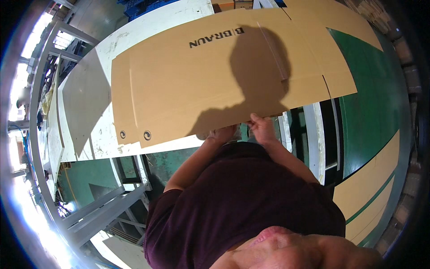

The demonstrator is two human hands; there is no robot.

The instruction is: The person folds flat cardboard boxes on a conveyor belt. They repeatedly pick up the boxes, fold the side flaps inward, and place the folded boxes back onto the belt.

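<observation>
Dark block lettering [216, 38] stands upside down toward the far edge of the cardboard sheet [179, 85], flat on the white table [156, 19] — round marks [147, 135] near its left corner. The right hand [263, 130] pinches the near edge; the left hand [222, 134] is partly hidden there — grip unclear.

1. A line of bold black capital lettering [216, 38] is running upside down near the far edge of the brown cardboard sheet [174, 85].
2. A round black sign [147, 135] is standing near the sheet's near left corner.
3. A smaller-looking round black mark [122, 134] is sitting left of it, across a crease [132, 89].
</observation>
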